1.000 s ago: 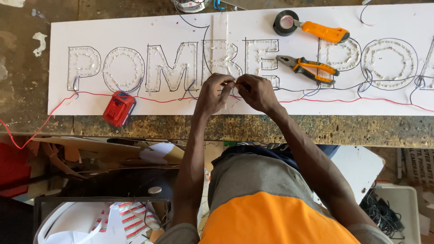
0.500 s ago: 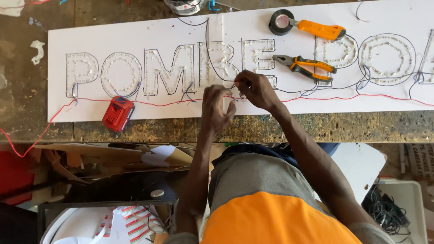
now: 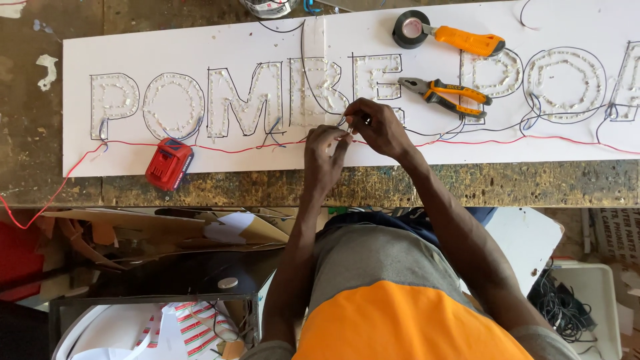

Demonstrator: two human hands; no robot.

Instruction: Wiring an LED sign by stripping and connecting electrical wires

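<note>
Here, one long white sign board [image 3: 200,47] lies flat on the worn tabletop [image 3: 333,187], running from the left part of the view past the right edge. Outlined letters filled with small clear light beads cross it; I count eight full ones and part of a ninth at the right edge. One red wire [image 3: 233,148] trails from the left off the tabletop and runs along under the letters toward the right. Just below the second letter sits one red battery pack [image 3: 169,164], resting on the board's lower edge, touching the red wire's line.

Near the middle, both hands meet over the board, just under the fifth letter. The left hand [image 3: 325,155] has its fingertips pinched on a thin wire end [image 3: 347,131], and the right hand [image 3: 377,125] pinches the same short wire from the other side; the two hands touch at the fingertips. The wire itself is too thin to tell more.

To the right of the hands lies one pair of pliers [image 3: 448,95] with orange and black handles, across the sixth letter. Above it, one roll of black tape [image 3: 411,29] touches one orange-handled knife [image 3: 467,40]. Dark wires loop beneath the right-hand letters.
</note>
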